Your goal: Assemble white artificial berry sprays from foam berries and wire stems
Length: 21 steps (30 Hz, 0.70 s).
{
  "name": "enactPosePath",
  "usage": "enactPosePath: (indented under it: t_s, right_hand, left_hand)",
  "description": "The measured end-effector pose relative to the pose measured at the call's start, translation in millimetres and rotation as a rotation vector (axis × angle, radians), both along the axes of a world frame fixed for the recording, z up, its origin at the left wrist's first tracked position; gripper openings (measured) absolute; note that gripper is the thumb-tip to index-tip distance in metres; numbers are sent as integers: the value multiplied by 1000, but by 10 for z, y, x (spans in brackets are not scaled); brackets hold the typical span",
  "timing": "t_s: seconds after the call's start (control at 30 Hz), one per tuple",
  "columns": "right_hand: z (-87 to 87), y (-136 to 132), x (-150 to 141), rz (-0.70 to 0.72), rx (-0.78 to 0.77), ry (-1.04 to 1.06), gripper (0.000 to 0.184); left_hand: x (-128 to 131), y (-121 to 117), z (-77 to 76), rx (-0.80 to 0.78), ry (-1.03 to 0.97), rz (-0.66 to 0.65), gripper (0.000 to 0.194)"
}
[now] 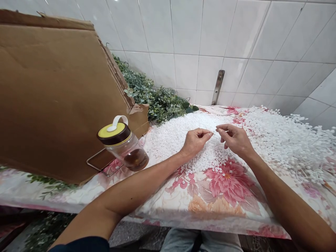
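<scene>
My left hand (194, 142) is closed in a pinch over a heap of small white beads (170, 134). Something thin and pale may be between its fingertips, but it is too fine to make out. Just to the right, my right hand (235, 141) also has its thumb and forefinger drawn together, its other fingers curled. The two sets of fingertips are nearly touching. To the right of the heap lies a pile of white branched sprigs with bead-like tips (291, 140).
A large cardboard box (57, 94) stands at the left. Before it, a tilted glass jar with a yellow lid (126, 147) holds dark liquid. Green artificial foliage (165, 103) lies by the tiled wall. A floral cloth (225, 196) covers the table.
</scene>
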State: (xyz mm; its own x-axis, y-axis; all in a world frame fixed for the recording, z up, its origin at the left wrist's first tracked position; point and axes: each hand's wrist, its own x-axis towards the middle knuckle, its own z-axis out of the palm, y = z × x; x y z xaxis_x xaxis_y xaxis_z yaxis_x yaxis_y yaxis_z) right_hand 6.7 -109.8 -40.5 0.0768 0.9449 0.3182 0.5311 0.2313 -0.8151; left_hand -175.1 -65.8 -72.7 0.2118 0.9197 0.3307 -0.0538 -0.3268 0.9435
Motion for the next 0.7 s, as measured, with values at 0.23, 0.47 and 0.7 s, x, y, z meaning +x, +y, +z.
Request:
enactPosePath:
  t_s: [0.23, 0.47, 0.7]
  right_hand:
    - [59, -48, -64, 23, -30, -73, 34]
    - [2, -6, -73, 35, 11, -112, 26]
    - [-9, -19, -113, 24, 168, -208, 9]
  left_hand:
    - [-3, -16, -16, 17, 46, -28, 23]
    - [-5, -3, -6, 23, 54, 7, 22]
    - [9, -39, 29, -16, 40, 33, 24]
